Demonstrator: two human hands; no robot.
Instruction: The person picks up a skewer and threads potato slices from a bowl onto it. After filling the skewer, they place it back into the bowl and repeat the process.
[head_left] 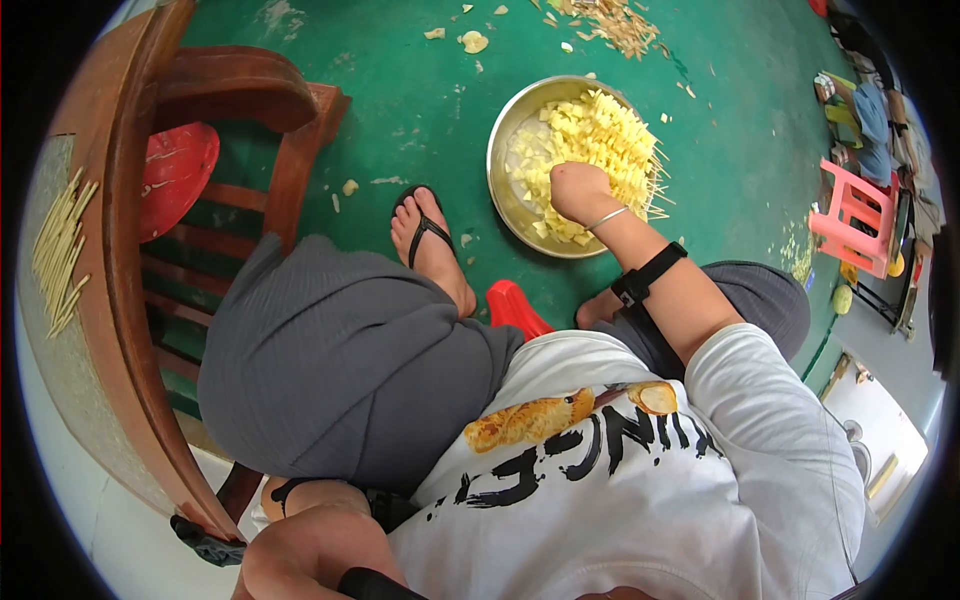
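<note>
A round metal bowl (505, 135) stands on the green floor, heaped with yellow cut pieces (600, 130) on thin wooden skewers. My right hand (578, 190) is curled down into the pile with its fingertips buried among the pieces; a silver bangle and a black strap sit on that wrist. My left hand (300, 550) is low at the frame's bottom edge beside my knee, with a black band on its wrist. Its fingers are out of sight.
A wooden table (125, 330) stands on the left with a bundle of bare skewers (58, 250) on top and a red stool (175, 170) beyond it. My sandalled foot (430, 240) rests beside the bowl. Peel scraps (610, 22) lie ahead; a pink stool (855, 215) stands right.
</note>
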